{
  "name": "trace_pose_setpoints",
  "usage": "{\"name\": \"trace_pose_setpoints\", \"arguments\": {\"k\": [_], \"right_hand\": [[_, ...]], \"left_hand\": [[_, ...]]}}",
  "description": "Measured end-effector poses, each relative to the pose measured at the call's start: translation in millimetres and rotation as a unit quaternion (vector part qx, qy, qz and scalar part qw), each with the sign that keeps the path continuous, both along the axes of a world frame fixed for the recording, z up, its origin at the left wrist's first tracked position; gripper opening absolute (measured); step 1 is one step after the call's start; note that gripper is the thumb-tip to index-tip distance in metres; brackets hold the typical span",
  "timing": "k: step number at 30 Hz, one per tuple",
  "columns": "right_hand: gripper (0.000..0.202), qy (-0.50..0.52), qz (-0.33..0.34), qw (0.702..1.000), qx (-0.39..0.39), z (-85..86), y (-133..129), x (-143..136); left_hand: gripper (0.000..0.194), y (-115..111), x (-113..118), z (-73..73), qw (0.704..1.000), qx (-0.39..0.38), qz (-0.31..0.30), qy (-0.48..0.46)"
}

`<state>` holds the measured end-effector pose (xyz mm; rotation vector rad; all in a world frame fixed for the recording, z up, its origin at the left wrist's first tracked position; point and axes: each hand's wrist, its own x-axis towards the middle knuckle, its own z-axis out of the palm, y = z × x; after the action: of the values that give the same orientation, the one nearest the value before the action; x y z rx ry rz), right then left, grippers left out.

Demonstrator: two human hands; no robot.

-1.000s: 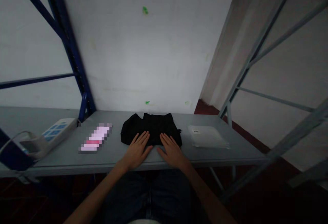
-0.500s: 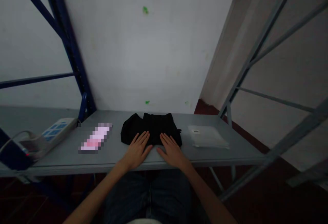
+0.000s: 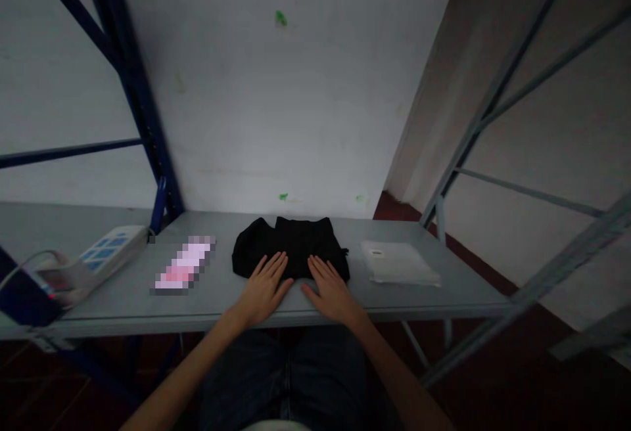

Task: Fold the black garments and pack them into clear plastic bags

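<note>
A black piece of folded cloth (image 3: 296,240), perhaps a garment, lies on the grey shelf top (image 3: 207,303) in front of me. My left hand (image 3: 263,291) rests flat with its fingertips on the cloth's near left edge, thumb stretched inward. On the near right edge lies my right hand (image 3: 329,290), likewise flat with the fingers extended. Neither hand grips anything. Right of the cloth is a flat, clear plastic bag (image 3: 401,263) with a small label. The cloth's underside and exact kind cannot be made out.
To the left lies a pixelated pink and white flat object (image 3: 185,265). A white power strip (image 3: 111,247) with a cable is farther left. Blue metal posts (image 3: 142,109) and a grey frame (image 3: 480,122) flank the shelf. A white wall (image 3: 276,102) stands behind.
</note>
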<state>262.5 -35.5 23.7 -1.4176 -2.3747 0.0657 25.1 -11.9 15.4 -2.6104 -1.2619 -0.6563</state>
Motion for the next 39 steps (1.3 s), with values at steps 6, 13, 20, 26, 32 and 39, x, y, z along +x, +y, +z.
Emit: {"name": "trace_pose_setpoints", "arguments": {"k": [6,13,20,26,32,39], "right_hand": [[0.072,0.001,-0.003,1.000,-0.003,0.5,-0.3,-0.5],[0.072,0.003,0.001,1.000,-0.001,-0.7,0.6,0.3],[0.073,0.003,0.002,1.000,-0.007,-0.7,1.4,0.2],[0.073,0.003,-0.001,1.000,-0.006,-1.0,1.4,-0.2],[0.073,0.007,0.003,1.000,0.002,-3.6,2.7,0.6],[0.073,0.004,0.001,1.000,-0.005,-0.4,1.0,-0.3]], "left_hand": [[0.064,-0.4,0.5,-0.1,1.000,0.006,0.000,-0.005],[0.065,-0.4,0.0,0.1,1.000,0.004,-0.002,-0.005],[0.066,-0.1,-0.2,-0.6,1.000,0.001,-0.002,-0.008],[0.066,-1.1,-0.3,1.0,1.000,-0.003,-0.005,-0.012],[0.066,-1.7,0.3,2.0,1.000,-0.007,-0.001,-0.009],[0.068,-2.4,0.7,3.3,1.000,-0.015,0.005,-0.001]]}}
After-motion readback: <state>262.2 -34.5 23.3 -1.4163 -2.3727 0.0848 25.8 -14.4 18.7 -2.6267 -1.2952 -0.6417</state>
